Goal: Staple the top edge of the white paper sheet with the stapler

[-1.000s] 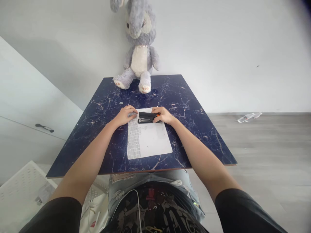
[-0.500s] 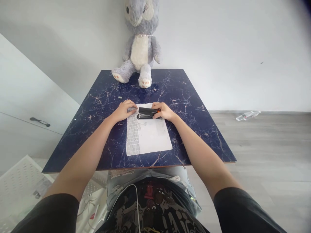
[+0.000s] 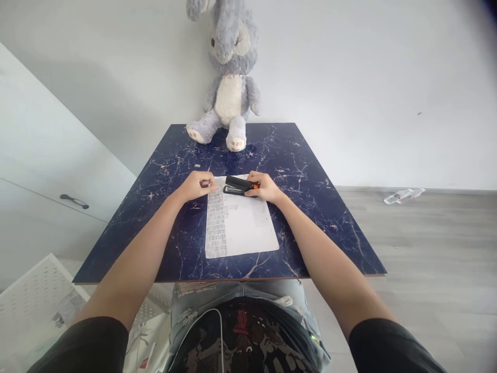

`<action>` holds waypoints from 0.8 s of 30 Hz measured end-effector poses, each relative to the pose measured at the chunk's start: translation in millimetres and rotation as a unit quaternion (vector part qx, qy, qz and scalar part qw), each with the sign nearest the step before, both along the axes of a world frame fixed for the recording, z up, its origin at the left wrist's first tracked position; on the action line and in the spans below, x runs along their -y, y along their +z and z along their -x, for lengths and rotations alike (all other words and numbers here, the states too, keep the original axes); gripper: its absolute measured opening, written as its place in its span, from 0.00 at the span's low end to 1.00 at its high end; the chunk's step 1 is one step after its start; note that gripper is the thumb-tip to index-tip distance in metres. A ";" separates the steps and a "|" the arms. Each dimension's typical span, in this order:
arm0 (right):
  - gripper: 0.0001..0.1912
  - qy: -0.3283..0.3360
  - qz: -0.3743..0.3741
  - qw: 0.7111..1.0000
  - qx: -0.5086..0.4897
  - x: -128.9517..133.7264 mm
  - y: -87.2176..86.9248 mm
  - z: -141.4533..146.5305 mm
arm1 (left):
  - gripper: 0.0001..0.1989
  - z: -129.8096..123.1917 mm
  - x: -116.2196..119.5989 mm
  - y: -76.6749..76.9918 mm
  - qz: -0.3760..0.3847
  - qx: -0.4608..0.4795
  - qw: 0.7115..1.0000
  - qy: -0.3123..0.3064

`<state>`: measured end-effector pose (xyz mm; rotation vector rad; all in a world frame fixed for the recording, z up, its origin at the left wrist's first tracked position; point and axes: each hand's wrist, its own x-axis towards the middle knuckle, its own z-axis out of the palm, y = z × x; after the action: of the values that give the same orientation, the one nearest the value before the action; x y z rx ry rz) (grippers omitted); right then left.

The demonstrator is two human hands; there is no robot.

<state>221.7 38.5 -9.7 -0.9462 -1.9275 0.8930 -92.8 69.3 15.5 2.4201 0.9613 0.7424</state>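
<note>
A black stapler (image 3: 236, 185) with an orange patch near its rear is in my right hand (image 3: 266, 187), fingers wrapped round its back end. Its jaws point left, apart, over the top of a white sheet of paper (image 3: 250, 228). Dense grey print runs down the paper's left side. At the paper's upper left corner, my left hand (image 3: 198, 185) pinches the edge between thumb and fingers. Whether the stapler touches the paper cannot be made out.
A dark blue marbled table (image 3: 303, 223) bears the paper. At its far edge sits a grey plush rabbit (image 3: 230, 98). A small pale scrap (image 3: 197, 166) lies beyond my left hand. Left stands a white perforated basket (image 3: 31, 295); clear plastic packaging (image 3: 404, 196) lies on the floor.
The whole view has shifted, so the table sits lower. My right hand has turned the stapler slightly, its front now angled. My left fingers have drawn together at the paper's corner.
</note>
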 end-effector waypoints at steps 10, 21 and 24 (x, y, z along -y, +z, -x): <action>0.08 0.008 0.013 1.000 0.008 -1.9 -0.9 -0.1 | 0.14 -14.2 25.1 11.6 0.272 -0.082 0.937 -0.201; 0.09 0.014 0.025 0.999 0.013 -3.2 -1.2 0.0 | 0.13 -30.5 30.7 8.9 0.239 -0.169 0.930 -0.222; 0.09 0.018 0.028 0.999 0.013 -3.2 -0.8 -0.5 | 0.11 -30.6 32.4 11.7 0.240 -0.159 0.930 -0.229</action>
<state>222.2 41.7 -10.6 -0.9624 -1.9561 0.9639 -62.2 36.9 27.2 2.2136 0.5559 -0.0552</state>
